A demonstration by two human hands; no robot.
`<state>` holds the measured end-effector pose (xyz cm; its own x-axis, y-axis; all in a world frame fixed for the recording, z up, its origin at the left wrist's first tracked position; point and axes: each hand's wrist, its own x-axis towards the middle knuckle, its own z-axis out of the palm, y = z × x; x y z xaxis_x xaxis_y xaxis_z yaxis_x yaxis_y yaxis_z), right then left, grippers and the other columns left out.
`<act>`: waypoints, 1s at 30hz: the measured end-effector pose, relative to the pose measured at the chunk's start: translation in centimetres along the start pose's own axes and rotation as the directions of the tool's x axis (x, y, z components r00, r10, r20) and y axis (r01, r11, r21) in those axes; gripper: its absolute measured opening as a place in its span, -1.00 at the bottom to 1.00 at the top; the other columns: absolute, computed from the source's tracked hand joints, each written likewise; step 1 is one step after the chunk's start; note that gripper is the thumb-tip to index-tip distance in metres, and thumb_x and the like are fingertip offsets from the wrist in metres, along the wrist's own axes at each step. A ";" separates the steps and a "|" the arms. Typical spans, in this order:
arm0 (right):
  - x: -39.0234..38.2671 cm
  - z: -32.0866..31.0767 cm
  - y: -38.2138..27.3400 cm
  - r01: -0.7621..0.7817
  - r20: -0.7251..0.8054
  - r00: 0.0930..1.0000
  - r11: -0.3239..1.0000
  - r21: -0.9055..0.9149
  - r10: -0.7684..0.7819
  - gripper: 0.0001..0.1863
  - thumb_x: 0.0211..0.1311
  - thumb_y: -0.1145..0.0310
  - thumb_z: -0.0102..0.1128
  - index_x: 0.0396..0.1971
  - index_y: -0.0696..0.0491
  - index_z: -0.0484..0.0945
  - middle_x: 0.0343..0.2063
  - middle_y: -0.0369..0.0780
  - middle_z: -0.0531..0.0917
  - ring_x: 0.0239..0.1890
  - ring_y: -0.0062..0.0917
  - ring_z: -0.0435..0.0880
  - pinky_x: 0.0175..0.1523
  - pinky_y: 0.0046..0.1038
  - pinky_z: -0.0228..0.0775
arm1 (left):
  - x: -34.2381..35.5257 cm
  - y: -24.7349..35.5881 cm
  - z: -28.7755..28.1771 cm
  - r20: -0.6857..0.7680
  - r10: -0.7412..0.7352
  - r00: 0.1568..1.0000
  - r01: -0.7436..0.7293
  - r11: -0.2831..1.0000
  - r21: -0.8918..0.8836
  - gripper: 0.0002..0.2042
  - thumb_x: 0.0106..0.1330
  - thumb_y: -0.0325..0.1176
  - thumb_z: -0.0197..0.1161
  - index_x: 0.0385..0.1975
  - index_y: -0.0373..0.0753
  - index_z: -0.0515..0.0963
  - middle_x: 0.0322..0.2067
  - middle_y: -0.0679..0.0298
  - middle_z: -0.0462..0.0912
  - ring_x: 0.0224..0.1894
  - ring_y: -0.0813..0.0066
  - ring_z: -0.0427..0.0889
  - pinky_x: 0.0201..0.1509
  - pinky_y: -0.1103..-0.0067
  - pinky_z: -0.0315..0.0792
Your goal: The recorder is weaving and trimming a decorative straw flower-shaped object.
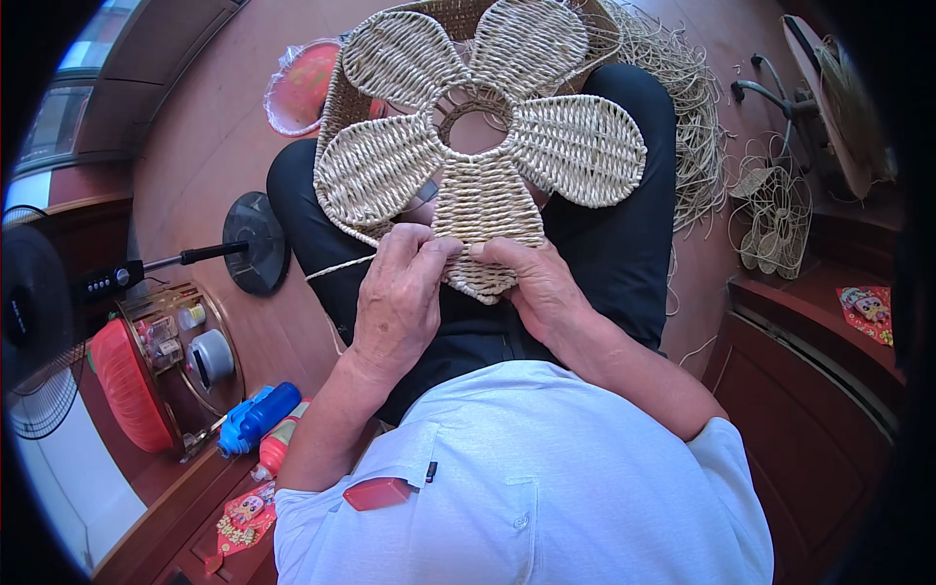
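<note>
Pinching the lowest petal (pixel 487 200) of the pale, straw-woven, flower-shaped piece (pixel 580 146), the left hand (pixel 398 292) and right hand (pixel 546 290) likely work best keeping the beige twisted cord (pixel 339 266) taut.

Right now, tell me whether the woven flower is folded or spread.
Spread: the flower shows five petals fanned around its ring, none folded over another.

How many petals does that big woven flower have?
5: upper-left petal, upper-right petal, left petal, right petal, and bottom petal, partly covered by the left hand and right hand. No whole petal looks hidden.
</note>
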<state>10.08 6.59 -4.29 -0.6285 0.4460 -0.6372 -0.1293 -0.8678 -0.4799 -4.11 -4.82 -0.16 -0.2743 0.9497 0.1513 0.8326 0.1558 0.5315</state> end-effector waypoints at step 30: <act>-0.4 -1.3 0.5 0.026 0.104 0.994 0.999 0.019 -0.028 -0.49 0.29 0.51 0.43 0.23 0.14 0.54 0.02 -0.22 0.76 -0.01 -0.53 0.79 0.13 -0.38 0.71 | 1.3 0.3 0.9 -0.124 -0.017 0.992 0.008 0.997 -0.074 -0.69 0.25 -0.68 0.38 -0.03 -0.24 0.66 -0.27 0.20 0.67 -0.19 0.26 0.67 -0.07 0.42 0.56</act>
<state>11.24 6.26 -5.07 -0.7008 0.4448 -0.5577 -0.1601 -0.8599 -0.4847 -3.84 -3.28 -0.57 -0.3458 0.9059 0.2443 0.7925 0.1426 0.5930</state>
